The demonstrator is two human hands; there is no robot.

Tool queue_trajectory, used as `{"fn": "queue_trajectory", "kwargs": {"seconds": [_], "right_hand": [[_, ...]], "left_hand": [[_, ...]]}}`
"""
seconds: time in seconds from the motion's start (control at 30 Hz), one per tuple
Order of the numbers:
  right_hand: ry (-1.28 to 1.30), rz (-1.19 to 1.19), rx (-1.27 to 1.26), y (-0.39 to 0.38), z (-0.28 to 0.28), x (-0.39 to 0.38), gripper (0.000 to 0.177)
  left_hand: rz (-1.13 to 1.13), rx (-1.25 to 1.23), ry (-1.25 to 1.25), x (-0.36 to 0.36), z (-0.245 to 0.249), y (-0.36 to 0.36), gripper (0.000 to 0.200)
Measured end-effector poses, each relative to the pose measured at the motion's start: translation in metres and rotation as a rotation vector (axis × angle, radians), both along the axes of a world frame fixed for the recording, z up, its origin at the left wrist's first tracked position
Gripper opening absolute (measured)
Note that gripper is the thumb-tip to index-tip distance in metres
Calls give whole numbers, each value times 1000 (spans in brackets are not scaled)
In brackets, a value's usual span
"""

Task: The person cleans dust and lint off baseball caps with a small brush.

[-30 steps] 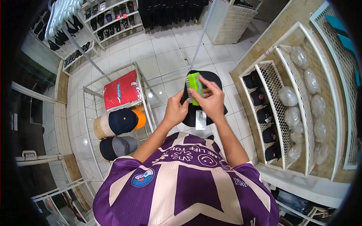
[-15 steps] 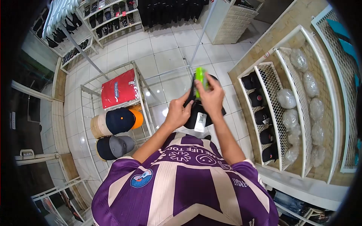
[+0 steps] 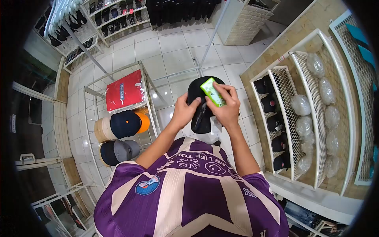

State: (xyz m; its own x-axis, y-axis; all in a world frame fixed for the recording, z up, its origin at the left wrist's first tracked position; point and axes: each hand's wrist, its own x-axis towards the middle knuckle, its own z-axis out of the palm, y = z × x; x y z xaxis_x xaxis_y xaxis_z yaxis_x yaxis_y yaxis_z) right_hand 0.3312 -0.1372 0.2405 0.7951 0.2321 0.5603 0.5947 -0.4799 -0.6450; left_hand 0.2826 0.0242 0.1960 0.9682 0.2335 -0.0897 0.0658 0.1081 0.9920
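Gripping the black fabric cap (image 3: 196, 93) just before our chest, our left hand (image 3: 184, 111) clenches its edge to steady it, while our right hand (image 3: 228, 110) grasps a lime-green plastic scrubbing brush (image 3: 213, 92), laid against the crown, likely so it bears on the cloth (a white paper tag (image 3: 216, 125) dangles below). Beyond lies white tiled floor (image 3: 173, 55); a wire rack (image 3: 148, 89) to our left carries stacked caps (image 3: 125, 124), a wall rack (image 3: 287, 98) to our right more.

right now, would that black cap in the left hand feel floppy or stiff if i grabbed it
Probably soft: the black fabric cap looks creased where the left hand pinches it. Likely light, since one hand carries it while the green plastic brush in the right hand rests against it.
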Motion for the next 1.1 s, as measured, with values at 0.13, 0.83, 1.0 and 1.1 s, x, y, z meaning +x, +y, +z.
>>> {"fn": "queue_trajectory", "kwargs": {"seconds": [0.13,0.83,1.0,1.1], "right_hand": [[-246,-35,-237,0,5,7,53],[-284,-197,-312,1,-31,-1,56],[-206,-112,-308,1,-40,-12,59],[-193,-142,-359,12,-23,2,58]], "left_hand": [[-16,72,-15,-2,-5,-6,21],[151,271,-69,-6,4,5,30],[100,399,-8,-12,2,0,31],[14,522,84,-8,10,-6,29]]}}
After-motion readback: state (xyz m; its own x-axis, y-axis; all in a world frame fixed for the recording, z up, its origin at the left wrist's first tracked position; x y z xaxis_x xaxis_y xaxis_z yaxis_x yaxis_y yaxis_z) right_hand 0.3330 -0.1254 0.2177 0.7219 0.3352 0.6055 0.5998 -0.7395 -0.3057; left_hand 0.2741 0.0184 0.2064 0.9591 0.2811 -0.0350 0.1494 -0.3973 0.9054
